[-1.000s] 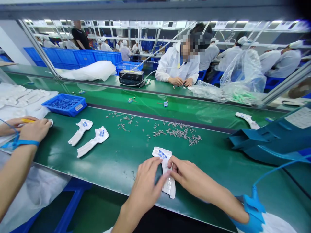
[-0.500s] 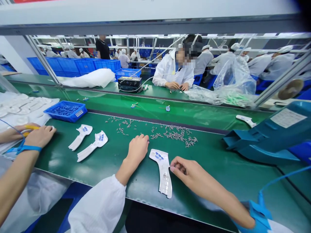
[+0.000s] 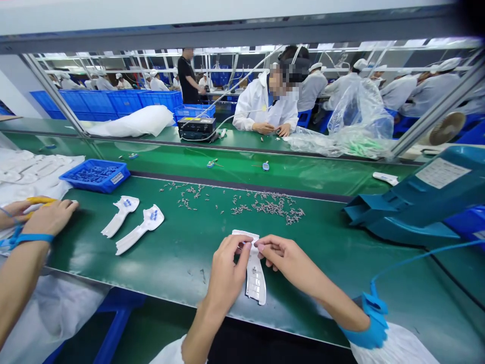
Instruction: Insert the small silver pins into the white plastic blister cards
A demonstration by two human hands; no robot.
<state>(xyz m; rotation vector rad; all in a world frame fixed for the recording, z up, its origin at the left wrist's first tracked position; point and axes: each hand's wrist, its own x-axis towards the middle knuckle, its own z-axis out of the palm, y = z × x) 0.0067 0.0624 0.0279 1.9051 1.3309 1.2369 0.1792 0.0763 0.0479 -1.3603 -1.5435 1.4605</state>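
A white plastic handle shell (image 3: 255,285) lies on the green bench with its hollow side up. Over its upper end my left hand (image 3: 229,265) bends in, thumb and fingertips pinched together; whatever is between them is too small to make out. My right hand (image 3: 284,255) meets it from the other side, its thumb and forefinger also closed at the shell, with their contents hidden. The fingertips of both hands nearly touch and cover part of the shell's wide end. Many small grey metal pieces (image 3: 273,205) are scattered just beyond my hands.
Two more white shells (image 3: 140,230) with blue bits lie to the left, near a blue tray (image 3: 94,175) of blue parts. A co-worker's hands (image 3: 47,220) work at far left. A teal machine-like housing (image 3: 413,197) stands at right. Behind runs a green belt (image 3: 235,164).
My left hand has come from the metal pieces back to the shell's upper end. My right hand has shifted slightly up and left, and the two now meet there.
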